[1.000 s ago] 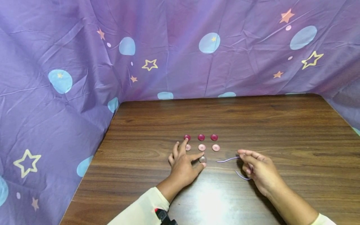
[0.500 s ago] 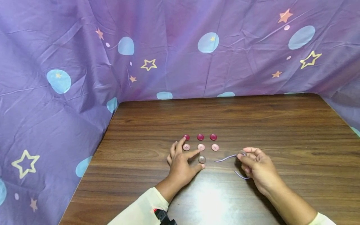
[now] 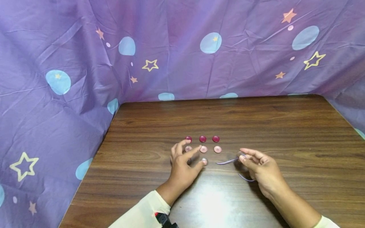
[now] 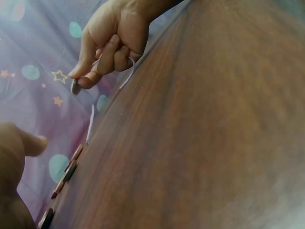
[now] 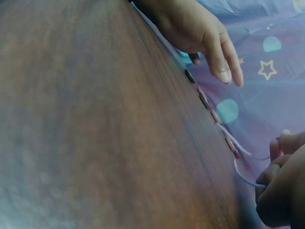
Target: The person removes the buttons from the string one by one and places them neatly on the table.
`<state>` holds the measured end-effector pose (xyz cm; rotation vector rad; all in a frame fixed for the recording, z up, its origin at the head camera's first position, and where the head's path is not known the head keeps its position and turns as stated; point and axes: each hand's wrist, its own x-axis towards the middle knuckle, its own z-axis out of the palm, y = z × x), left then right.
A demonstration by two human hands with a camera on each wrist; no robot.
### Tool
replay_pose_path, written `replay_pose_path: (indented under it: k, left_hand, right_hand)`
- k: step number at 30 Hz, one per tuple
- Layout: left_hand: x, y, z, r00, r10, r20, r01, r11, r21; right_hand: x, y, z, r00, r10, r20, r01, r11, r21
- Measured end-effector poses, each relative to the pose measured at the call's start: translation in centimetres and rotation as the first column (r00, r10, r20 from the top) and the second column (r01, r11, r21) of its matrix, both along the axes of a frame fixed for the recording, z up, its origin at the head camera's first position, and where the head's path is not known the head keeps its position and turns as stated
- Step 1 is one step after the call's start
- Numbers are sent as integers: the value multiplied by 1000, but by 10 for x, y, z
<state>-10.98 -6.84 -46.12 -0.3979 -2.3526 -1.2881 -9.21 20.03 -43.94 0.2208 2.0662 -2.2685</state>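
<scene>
Dark red buttons form the back row on the wooden table, with pink buttons in a row before them. My left hand hovers over the left side of these rows, fingers loosely bent and holding nothing. Its thumb covers part of a grey-brown button in front; another dark button shows partly behind that hand. Between right thumb and forefinger, my right hand pinches a dark button and a lilac cord. One cord end points left; the other hangs below the curled fingers.
A purple cloth with stars and blue spots hangs behind and left of the wooden table. Bright glare lies on the table's front part. A black strap device sits on the left sleeve.
My left hand has drawn back and lifted its forefinger from beside the grey-brown button; the thumb now overlaps that button. My right hand has shifted slightly left, still holding its button and cord.
</scene>
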Motion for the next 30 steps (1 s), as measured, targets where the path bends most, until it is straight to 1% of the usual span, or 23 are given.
replay_pose_path:
  k: [3,7,11,15,18,21,24,27,30]
  left_hand:
    - [0,-1,-1,998,-26,-61,27,1000,14]
    - [-1,-2,-1,988,-90,-127,95,995,35]
    - [-2,-2,-2,977,-160,-145,170,983,63]
    - [-3,-3,-2,964,-214,-156,229,970,87]
    - [-3,-3,-1,956,-254,-146,271,956,112]
    - [-2,-3,-1,948,-296,-113,311,938,152]
    - [0,-3,0,938,-338,-82,348,918,192]
    - [1,-3,1,929,-367,-54,370,902,222]
    - [4,-3,4,924,-382,-14,374,897,236]
  right_hand:
    - [2,-1,-1,998,23,-54,-24,999,-28]
    - [5,-2,-1,989,66,-132,-72,996,-47]
    - [6,-3,-1,980,93,-177,-102,994,-42]
    - [6,-4,0,978,105,-180,-111,994,-21]
    - [7,-5,0,975,111,-191,-114,993,-8]
    - [7,-6,0,971,118,-208,-121,993,-4]
    - [8,-7,0,972,120,-203,-122,993,2]
    - [8,-8,0,974,129,-185,-132,991,-2]
    - [9,-10,0,977,132,-170,-137,990,-15]
